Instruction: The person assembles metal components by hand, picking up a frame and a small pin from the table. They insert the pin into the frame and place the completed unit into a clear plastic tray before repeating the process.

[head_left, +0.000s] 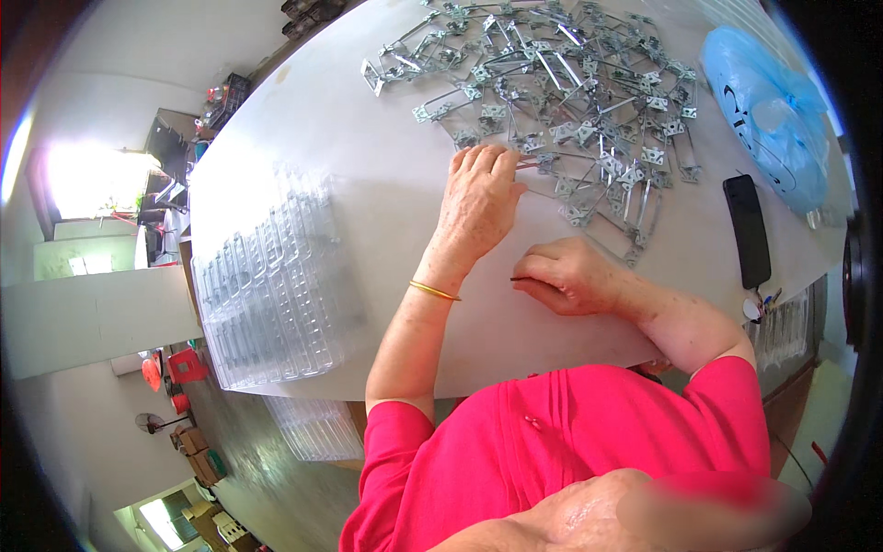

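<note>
A large heap of silvery metal brackets (561, 83), with small plates joined by thin rods, spreads over the far part of the white table (395, 340). At the heap's near left edge is my left hand (480, 204), palm down with its fingers curled. Its fingertips reach the outermost brackets and are partly hidden, so what they grip cannot be made out. Beside its thumb shows a thin reddish bit. Nearer to me, my right hand (575, 276) rests low over the table, closed, with a small thin dark piece (521, 280) sticking out between thumb and fingers.
Stacked clear plastic trays (267, 285) lie on the table's left side. To the right are a black phone (747, 230), keys (759, 306) and a blue plastic bag (768, 120). More clear trays (313, 428) sit below the table's left edge.
</note>
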Available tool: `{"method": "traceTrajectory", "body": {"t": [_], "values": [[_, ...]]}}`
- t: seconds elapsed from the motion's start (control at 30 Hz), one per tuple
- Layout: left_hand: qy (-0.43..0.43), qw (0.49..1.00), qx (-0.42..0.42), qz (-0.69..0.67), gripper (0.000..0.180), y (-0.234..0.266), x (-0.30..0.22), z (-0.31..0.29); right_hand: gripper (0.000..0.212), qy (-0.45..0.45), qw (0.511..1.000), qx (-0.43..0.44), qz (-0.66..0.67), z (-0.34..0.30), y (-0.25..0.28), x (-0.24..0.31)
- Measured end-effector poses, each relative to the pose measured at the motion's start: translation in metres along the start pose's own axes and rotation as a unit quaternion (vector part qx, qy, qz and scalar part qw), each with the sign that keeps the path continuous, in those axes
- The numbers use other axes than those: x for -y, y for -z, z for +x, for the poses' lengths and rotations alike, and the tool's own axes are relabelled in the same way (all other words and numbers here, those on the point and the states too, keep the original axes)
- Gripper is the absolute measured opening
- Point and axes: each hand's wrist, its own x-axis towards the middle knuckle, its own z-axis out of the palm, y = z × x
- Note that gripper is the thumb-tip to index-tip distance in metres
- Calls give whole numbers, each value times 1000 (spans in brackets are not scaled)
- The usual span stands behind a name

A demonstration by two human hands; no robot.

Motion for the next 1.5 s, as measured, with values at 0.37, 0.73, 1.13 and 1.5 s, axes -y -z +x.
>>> {"method": "traceTrajectory", "body": {"t": [0.37,0.73,1.13,1.5], "values": [[-26,999,-1,-27,12,-5,10,7,11,-1,1000,3,3,-2,-2,-3],[-5,997,-30,-75,9,6,8,10,12,14,1000,-1,-12,-3,-3,-5],[-41,984,-172,-4,13,13,0,-2,14,15,1000,-6,-10,-1,-3,-3],[81,967,-179,-162,8,16,-7,-32,12,-82,970,-204,107,-8,2,-6]]}}
